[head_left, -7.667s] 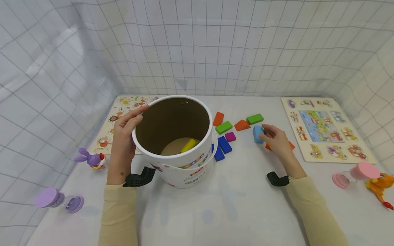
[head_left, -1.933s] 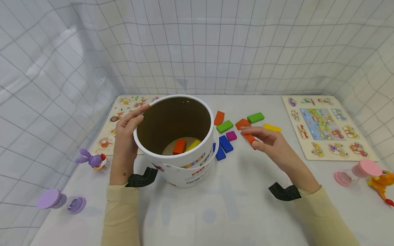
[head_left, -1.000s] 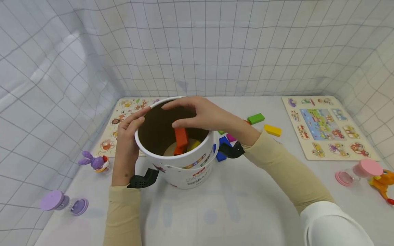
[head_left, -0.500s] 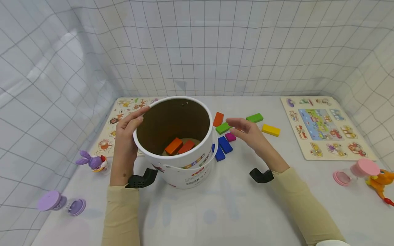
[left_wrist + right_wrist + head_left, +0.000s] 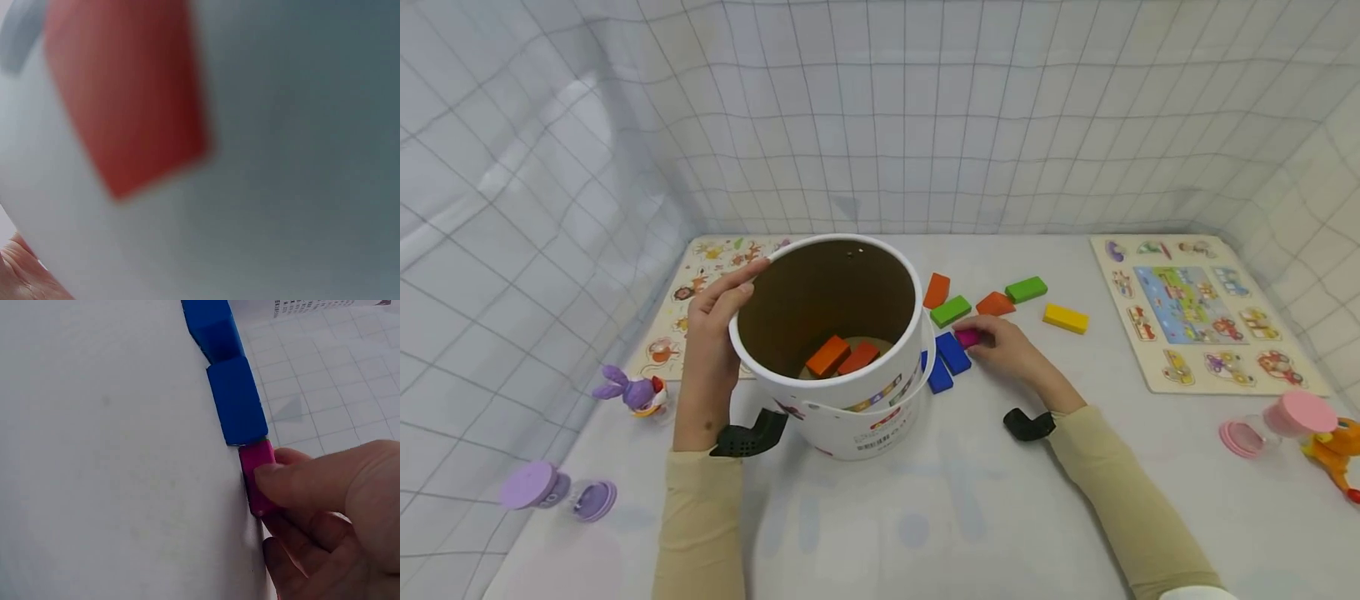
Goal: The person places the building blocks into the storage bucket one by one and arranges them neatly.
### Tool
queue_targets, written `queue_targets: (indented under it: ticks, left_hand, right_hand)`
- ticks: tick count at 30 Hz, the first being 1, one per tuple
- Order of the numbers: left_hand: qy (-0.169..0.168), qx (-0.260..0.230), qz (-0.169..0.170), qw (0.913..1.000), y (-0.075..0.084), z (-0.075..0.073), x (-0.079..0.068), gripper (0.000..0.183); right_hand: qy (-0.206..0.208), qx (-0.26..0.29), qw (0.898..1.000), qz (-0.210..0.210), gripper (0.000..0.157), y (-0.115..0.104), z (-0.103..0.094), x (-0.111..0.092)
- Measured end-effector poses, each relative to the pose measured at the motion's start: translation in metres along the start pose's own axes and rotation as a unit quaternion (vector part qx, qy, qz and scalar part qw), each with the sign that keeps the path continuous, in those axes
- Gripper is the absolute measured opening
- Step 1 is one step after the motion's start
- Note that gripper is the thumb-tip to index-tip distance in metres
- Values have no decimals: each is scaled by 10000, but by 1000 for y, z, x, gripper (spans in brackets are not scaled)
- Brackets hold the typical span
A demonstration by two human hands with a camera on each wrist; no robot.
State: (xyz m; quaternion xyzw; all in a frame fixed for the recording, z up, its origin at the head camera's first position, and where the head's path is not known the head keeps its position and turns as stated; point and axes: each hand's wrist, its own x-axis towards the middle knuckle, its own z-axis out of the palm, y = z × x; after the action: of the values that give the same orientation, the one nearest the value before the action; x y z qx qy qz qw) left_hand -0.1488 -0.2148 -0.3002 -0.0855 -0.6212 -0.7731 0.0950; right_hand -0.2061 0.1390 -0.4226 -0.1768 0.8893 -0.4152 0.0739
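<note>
Left hand [image 5: 707, 333] straight-fingered on 1 bucket [image 5: 850, 425], right hand [image 5: 1011, 354] pinching 1 magenta block [image 5: 257, 457], 2 blue blocks [image 5: 953, 354] beside

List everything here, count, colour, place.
Bucket: 1, white, centre
Bucket blocks: 2 visible, orange, inside
Table blocks: 7, two each orange, green, blue, one yellow, right of bucket
Small block: 1, magenta, beside blue
Puzzle boards: 2, cream, back corners
Eared toy: 1, purple, left
Hourglass shapes: 2, purple, pink, opposite sides
Figure: 1, orange, far right
Table: 1, white, beneath
Gridded cloth: count unclear, white, around
Sleeves: 2, beige, front
Wrist mounts: 2, black, by sleeves
Left hand: 1, on bucket rim
Right hand: 1, pinching small block
</note>
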Motion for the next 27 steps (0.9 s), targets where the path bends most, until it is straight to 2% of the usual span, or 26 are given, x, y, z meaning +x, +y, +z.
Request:
queue_targets:
  ticks: [3, 5, 8, 12, 14, 17, 20, 23, 24, 26, 27]
  left_hand:
    - [-35, -52, 47, 10000, 0, 0, 1, 29]
    - [-76, -112, 76, 9999, 0, -1, 1, 30]
    - [-94, -176, 54, 9998, 0, -1, 1, 30]
    - [-83, -106, -2, 9999, 0, 0, 1, 30]
    - [-77, -65, 12, 9999, 1, 0, 1, 30]
    - [-65, -22, 24, 10000, 1, 1, 2, 29]
    - [-45, -33, -1, 10000, -1, 1, 2, 29]
    - [-35, -51, 3, 10000, -1, 1, 2, 29]
    - [-24, -68, 13, 10000, -2, 1, 2, 29]
    - [-16, -97, 10, 10000, -2, 0, 2, 29]
    - [-2, -95, -6, 10000, -2, 1, 2, 29]
  right_hand:
    - [158, -271, 9995, 35, 35, 1, -1, -1]
    - [194, -131, 9997, 98, 34, 1, -4, -1]
    - [174, 474, 9981, 343, 34, -1, -10, -2]
    - [250, 1595, 9858, 472, 38, -17, -24, -8]
    - [277, 2041, 9781, 285, 39, -33, -34, -14]
    - [202, 2484, 9678, -338, 36, -65, -48, -30]
    - [52, 2906, 9497, -1162, 30, -102, -56, -46]
    - [-107, 3253, 9273, -1850, 28, -137, -55, -52]
    - [-181, 3349, 9211, -1978, 28, -149, -53, -50]
    - [-323, 3402, 9178, -2021, 29, -171, -48, -44]
    - [-387, 3375, 9193, -1986, 30, -182, -46, -40]
